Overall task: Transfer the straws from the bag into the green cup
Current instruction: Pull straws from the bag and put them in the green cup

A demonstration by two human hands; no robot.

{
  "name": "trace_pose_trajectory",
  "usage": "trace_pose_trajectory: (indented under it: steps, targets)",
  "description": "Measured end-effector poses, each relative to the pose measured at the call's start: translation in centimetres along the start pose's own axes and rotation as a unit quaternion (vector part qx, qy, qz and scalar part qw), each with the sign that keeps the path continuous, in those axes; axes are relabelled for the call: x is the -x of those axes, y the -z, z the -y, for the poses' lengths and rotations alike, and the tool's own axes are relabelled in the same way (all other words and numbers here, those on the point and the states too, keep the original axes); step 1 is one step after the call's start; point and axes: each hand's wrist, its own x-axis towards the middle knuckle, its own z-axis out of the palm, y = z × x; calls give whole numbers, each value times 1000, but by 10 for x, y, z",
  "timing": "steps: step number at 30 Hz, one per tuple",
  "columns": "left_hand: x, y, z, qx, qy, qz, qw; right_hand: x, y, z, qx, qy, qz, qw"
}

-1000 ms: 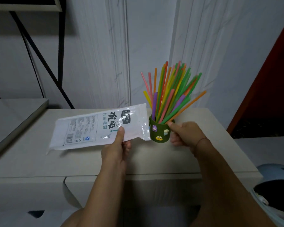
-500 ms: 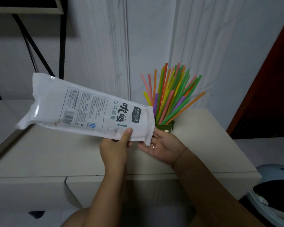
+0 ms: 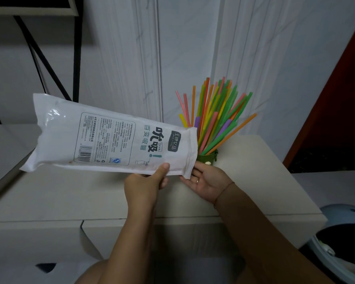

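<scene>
A white plastic straw bag with printed text is held up above the cabinet top, its far end tilted up to the left. My left hand pinches its lower edge near the mouth end. My right hand lies palm up, fingers apart, just under the bag's mouth end. Behind the bag's right end stands the green cup, mostly hidden, with several coloured straws fanning out of it. I cannot tell whether any straws lie inside the bag.
The cream cabinet top carries the cup and ends on the right before a light blue bin. A white panelled wall stands behind. A black metal frame rises at the back left.
My left hand lifted the bag off the cabinet top and tipped its far end upward. My right hand let go of the cup and came palm up under the bag's mouth.
</scene>
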Motion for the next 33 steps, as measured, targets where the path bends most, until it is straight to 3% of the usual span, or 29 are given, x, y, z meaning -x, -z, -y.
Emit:
trace_pose_trajectory:
  steps: [8, 19, 33]
  targets:
    - [-1, 3, -3, -69, 1, -14, 998, 3, -3, 2, -24, 9, -15, 1000]
    - [-4, 11, -8, -3, 35, -3, 999, 4, -2, 2, 25, -15, -39, 999]
    - [-13, 15, -5, 125, 192, 16, 973, 14, 4, 15, 186, 140, -1, 972]
